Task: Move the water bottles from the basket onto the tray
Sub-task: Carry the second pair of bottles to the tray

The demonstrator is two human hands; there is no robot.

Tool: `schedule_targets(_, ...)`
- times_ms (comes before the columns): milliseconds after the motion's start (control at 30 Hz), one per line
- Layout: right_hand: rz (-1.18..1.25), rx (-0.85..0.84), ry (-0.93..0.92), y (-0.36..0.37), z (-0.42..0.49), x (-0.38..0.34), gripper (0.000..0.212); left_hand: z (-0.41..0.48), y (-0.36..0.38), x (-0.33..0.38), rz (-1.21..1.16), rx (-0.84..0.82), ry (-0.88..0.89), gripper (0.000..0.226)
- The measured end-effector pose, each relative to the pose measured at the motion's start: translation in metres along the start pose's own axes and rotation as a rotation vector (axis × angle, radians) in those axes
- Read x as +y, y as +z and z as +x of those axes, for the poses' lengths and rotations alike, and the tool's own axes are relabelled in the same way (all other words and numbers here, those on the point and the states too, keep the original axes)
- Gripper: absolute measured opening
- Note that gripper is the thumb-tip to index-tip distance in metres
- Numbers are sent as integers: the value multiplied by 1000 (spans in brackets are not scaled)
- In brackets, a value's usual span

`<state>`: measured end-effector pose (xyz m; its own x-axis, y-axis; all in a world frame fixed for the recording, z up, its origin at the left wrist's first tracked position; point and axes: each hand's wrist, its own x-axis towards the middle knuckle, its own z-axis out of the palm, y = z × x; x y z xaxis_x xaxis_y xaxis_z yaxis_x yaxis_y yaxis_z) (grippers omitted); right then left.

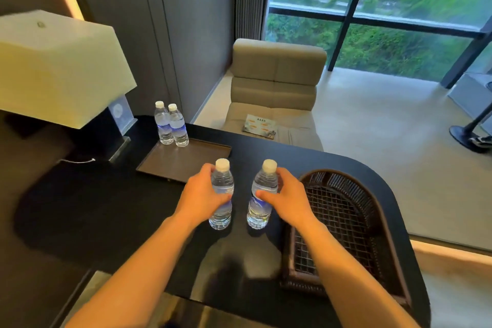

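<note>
I've got one full bottle per hand: left hand (203, 193) wrapped round the left bottle (221, 194), right hand (286, 194) round the right bottle (262, 194), both at label height, upright above the dark counter (106, 208). Thin clear plastic, probably squashy and slick, so grip mid-body. Wicker basket (343, 210) looks empty. Flat dark tray (186, 160) holds two bottles (171, 124) at its far corner.

I'm looking at a hotel room, black desk (106, 208) with shaded lamp (58, 66), complimentary bottles on a tray (186, 165), lounge chair (277, 88), floor-to-ceiling window (372, 8)
</note>
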<state>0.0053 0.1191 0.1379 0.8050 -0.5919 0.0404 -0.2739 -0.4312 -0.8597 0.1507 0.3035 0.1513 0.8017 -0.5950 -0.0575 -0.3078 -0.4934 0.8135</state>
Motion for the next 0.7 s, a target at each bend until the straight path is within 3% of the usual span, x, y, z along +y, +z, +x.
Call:
schedule_targets(400,-18,-62,183,237,163,-46,53,174,-133,-171,124,-46,-65,67)
schedule_targets(700,-65,2,236,339,273,-75,51,299,-171,-236,112,-53,-84,65)
